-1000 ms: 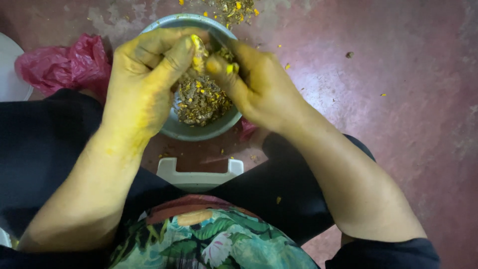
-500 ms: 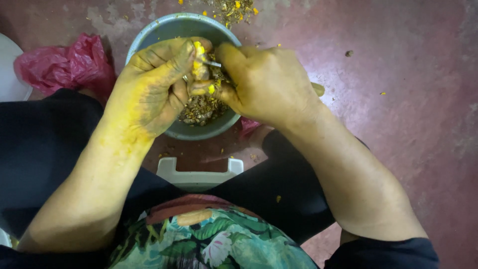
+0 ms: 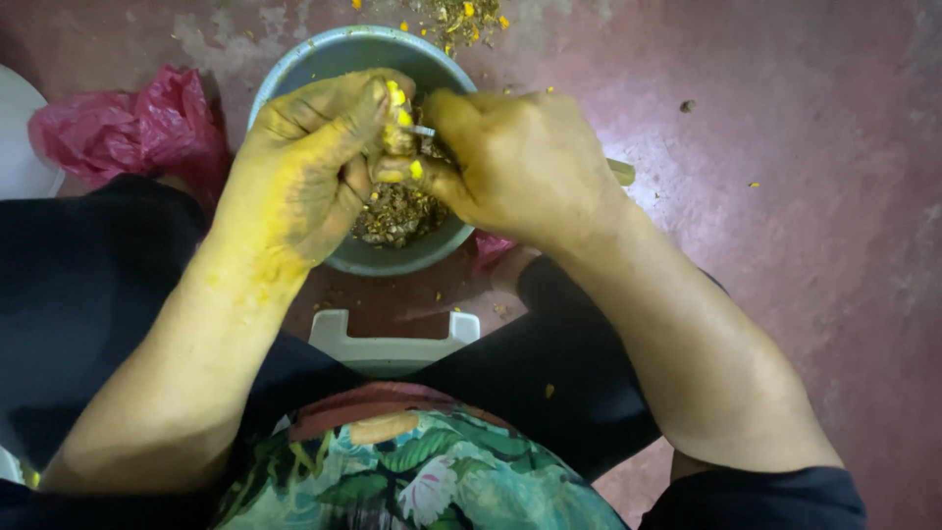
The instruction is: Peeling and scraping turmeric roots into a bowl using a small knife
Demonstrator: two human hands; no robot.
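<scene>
Both hands lower over the bowl (image 3: 294,69) now, left hand (image 3: 304,167) and right hand (image 3: 520,162) grips pinching a small yellow-stained root piece (image 3: 397,137).

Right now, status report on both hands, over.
Left hand pinching small yellow piece. Right hand gripping knife against it. Both over grey bowl. Nothing in the way.

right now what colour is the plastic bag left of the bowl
Pink-red, crumpled plastic bag on the floor beside the grey bowl; head view.
</scene>
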